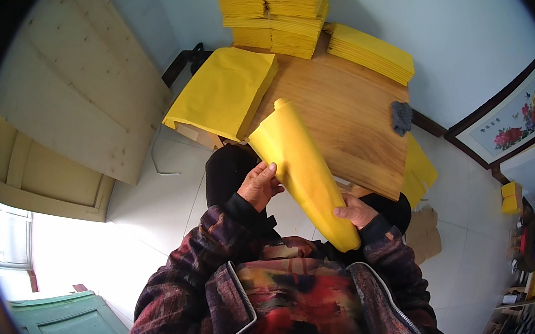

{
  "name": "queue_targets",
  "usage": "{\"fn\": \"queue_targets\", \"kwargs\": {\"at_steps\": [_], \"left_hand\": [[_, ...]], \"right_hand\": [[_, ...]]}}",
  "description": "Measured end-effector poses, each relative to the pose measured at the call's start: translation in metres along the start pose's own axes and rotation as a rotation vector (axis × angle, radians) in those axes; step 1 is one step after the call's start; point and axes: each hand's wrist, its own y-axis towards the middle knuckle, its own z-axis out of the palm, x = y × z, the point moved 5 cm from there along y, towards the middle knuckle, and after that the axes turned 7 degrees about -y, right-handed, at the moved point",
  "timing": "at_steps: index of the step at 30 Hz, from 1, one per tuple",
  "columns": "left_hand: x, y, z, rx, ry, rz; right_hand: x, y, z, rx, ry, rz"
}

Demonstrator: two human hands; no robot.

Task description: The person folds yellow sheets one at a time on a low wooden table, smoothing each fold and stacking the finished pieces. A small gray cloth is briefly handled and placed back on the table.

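A yellow sheet (303, 170), curled into a loose roll, slants over my lap and the near edge of the table. Its far end is narrow and shows a coiled edge; its near end is rounded and close to my jacket. My left hand (261, 186) pinches the roll's left edge near the middle, thumb on top. Around the near right side of the roll, my right hand (355, 212) is closed, thumb on the yellow surface and the other fingers mostly hidden beneath. Paper or cloth, I cannot tell which the sheet is.
Beyond the roll is a wooden table (347, 127). A stack of yellow sheets (227, 84) lies at its left; tall yellow bundles (269, 22) and a lower pile (372, 54) stand behind. A grey cloth (401, 118) rests at the right edge. A framed flower picture (514, 120) leans right.
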Motion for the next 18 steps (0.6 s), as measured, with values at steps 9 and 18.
{"fn": "queue_targets", "kwargs": {"at_steps": [9, 18], "left_hand": [[0.016, -0.004, 0.010, 0.100, 0.283, -0.187], [0.002, 0.014, 0.088, 0.377, 0.112, -0.001]], "right_hand": [[0.004, 0.009, 0.000, -0.007, -0.008, -0.022], [0.039, 0.033, 0.019, 0.120, -0.062, -0.109]]}}
